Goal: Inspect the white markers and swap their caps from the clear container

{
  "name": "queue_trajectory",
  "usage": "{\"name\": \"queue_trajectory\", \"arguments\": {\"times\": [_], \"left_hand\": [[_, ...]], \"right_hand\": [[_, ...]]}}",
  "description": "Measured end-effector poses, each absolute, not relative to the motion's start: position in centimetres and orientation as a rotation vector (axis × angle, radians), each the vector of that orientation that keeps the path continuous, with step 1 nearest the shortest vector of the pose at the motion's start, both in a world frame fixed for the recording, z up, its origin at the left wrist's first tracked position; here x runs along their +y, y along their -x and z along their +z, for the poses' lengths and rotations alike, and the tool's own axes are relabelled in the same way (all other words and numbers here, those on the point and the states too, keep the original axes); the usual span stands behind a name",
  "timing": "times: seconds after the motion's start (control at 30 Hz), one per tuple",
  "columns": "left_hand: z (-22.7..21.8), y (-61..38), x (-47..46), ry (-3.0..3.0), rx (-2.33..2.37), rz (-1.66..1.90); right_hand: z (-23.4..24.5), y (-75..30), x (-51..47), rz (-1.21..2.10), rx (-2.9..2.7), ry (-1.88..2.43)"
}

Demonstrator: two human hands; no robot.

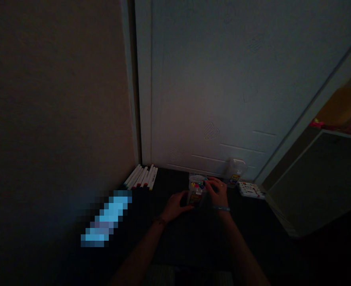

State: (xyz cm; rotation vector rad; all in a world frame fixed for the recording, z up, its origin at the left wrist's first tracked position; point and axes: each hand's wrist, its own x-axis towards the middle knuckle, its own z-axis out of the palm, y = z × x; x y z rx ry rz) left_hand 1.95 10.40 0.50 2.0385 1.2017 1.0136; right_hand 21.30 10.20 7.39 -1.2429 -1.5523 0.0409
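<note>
The room is very dark. A clear plastic case of coloured markers (196, 186) stands on the dark floor by the white door. My left hand (175, 206) curls around the case's left side. On its right side, my right hand (217, 190) has its fingers bent at the marker caps. A pale band sits on my right wrist. What the right fingers pinch is too dim to make out.
A row of white markers (142, 176) lies by the wall at the left. An empty clear case (235, 171) leans on the door (223, 87), with a flat palette or box (251, 190) to its right. A blurred bright-blue patch (107, 218) glows at the left. A dark panel (318, 178) stands at the right.
</note>
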Motion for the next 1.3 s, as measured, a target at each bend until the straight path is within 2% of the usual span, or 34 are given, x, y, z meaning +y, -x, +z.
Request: {"name": "queue_trajectory", "arguments": {"times": [1.3], "left_hand": [[0.7, -1.9, 10.2, -2.065, 1.209, 1.026]], "right_hand": [[8.9, -21.4, 7.2, -0.087, -1.497, 1.263]]}}
